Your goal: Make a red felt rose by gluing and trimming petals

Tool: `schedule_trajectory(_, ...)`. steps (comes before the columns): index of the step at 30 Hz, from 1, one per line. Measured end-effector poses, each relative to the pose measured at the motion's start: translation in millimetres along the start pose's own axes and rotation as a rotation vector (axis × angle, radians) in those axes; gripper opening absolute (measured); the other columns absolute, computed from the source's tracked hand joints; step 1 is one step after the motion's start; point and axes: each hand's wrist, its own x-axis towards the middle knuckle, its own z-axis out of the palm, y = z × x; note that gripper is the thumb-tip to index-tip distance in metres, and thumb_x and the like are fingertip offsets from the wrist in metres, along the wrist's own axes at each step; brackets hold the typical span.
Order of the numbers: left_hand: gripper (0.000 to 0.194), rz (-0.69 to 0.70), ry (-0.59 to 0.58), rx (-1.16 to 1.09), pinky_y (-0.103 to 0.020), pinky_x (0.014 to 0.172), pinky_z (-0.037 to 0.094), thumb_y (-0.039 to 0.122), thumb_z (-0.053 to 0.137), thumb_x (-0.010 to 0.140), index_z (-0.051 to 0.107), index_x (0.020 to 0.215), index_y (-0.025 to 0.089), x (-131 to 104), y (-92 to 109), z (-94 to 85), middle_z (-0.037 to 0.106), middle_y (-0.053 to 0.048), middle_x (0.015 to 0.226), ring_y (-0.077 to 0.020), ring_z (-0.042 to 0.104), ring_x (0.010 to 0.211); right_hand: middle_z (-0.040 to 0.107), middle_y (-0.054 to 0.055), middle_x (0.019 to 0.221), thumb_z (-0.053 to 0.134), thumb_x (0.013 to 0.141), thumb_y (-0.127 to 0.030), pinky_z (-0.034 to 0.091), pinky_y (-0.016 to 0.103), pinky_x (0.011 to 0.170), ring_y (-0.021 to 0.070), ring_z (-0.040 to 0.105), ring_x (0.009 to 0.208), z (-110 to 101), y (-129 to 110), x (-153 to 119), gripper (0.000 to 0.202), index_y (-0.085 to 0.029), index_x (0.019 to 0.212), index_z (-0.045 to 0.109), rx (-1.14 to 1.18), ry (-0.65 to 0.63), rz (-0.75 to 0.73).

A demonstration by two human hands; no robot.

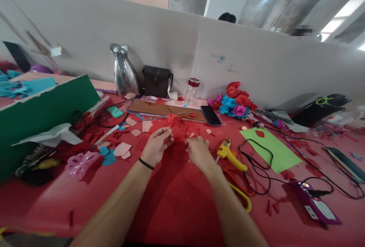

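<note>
My left hand (pixel 156 146), with a dark band at the wrist, has its thumb and fingers pinched together. A ruffled piece of red crepe paper (pixel 172 120) shows right at those fingertips. My right hand (pixel 198 152) is a short way off to the right, its fingers curled inward; whatever they hold is too small or hidden to make out. Loose red and pink paper petals (pixel 147 126) lie just beyond the hands. A yellow glue gun (pixel 228 152) rests on the red tabletop (pixel 173 201) beside my right forearm, with yellow-handled scissors (pixel 242 197) below it.
Behind are a steel jug (pixel 124 72), a black bag (pixel 156 81), a glass jar (pixel 191 92), a phone (pixel 211 115) and paper roses (pixel 236 100). Cables run from the glue gun to a purple power strip (pixel 316 205), past a green sheet (pixel 270 150). A green board (pixel 48 121) stands left.
</note>
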Motion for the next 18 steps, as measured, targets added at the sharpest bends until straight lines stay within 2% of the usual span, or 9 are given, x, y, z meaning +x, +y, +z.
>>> schedule_trajectory(3,0.025,0.045,-0.003,-0.011,-0.020,0.060,0.046,0.023,0.079,0.050,0.060,0.065,0.016,1,-2,1.5,0.059,0.005,0.059,-0.0069,0.055,0.055,0.071,0.008,0.090,0.060,0.072,-0.005,0.035,0.038,0.076,0.0267,0.056,0.092,-11,8,0,0.018,-0.020,0.078,0.066,0.023,0.028,0.039)
schedule_trajectory(5,0.027,0.085,0.004,-0.012,-0.019,0.059,0.045,0.025,0.080,0.050,0.060,0.066,0.016,0,-3,2.6,0.060,0.005,0.060,-0.0069,0.056,0.056,0.070,0.006,0.089,0.059,0.072,-0.007,0.038,0.036,0.076,0.0243,0.057,0.090,-20,10,0,0.015,-0.020,0.077,0.066,0.135,0.074,0.039)
schedule_trajectory(8,0.028,0.129,0.019,-0.008,-0.018,0.059,0.045,0.027,0.080,0.050,0.062,0.068,0.016,-2,-3,4.9,0.060,0.004,0.063,-0.0069,0.056,0.058,0.069,0.003,0.078,0.060,0.073,-0.017,0.043,0.032,0.072,0.0186,0.059,0.076,-25,1,1,0.006,-0.021,0.075,0.065,0.618,0.158,0.036)
schedule_trajectory(11,0.030,0.149,-0.022,-0.046,-0.018,0.062,0.045,0.027,0.081,0.050,0.063,0.070,0.016,-7,-5,8.2,0.060,0.004,0.067,-0.0081,0.058,0.064,0.066,-0.001,0.071,0.067,0.067,-0.028,0.047,0.030,0.067,0.0162,0.059,0.067,-14,-18,1,0.011,-0.021,0.075,0.065,1.198,0.211,0.064)
schedule_trajectory(13,0.029,0.152,-0.041,-0.051,-0.019,0.062,0.046,0.026,0.081,0.051,0.063,0.071,0.017,-10,-6,11.0,0.060,0.003,0.068,-0.0088,0.058,0.066,0.066,-0.001,0.070,0.070,0.063,-0.027,0.048,0.029,0.067,0.0154,0.059,0.067,-3,-31,1,0.012,-0.021,0.073,0.065,1.414,0.271,0.094)
schedule_trajectory(15,0.027,0.162,-0.031,-0.038,-0.020,0.062,0.047,0.027,0.080,0.052,0.063,0.071,0.018,-13,-8,14.3,0.059,0.004,0.069,-0.0092,0.057,0.065,0.066,-0.001,0.070,0.071,0.062,-0.026,0.049,0.029,0.068,0.0155,0.059,0.068,6,-37,2,0.011,-0.021,0.071,0.065,1.477,0.335,0.114)
schedule_trajectory(18,0.025,0.171,-0.033,-0.021,-0.021,0.065,0.048,0.028,0.079,0.054,0.062,0.071,0.019,-17,-10,18.8,0.060,0.004,0.073,-0.0093,0.058,0.067,0.065,0.000,0.070,0.070,0.064,-0.026,0.049,0.029,0.066,0.0154,0.058,0.067,12,-37,5,0.010,-0.020,0.070,0.064,1.444,0.410,0.133)
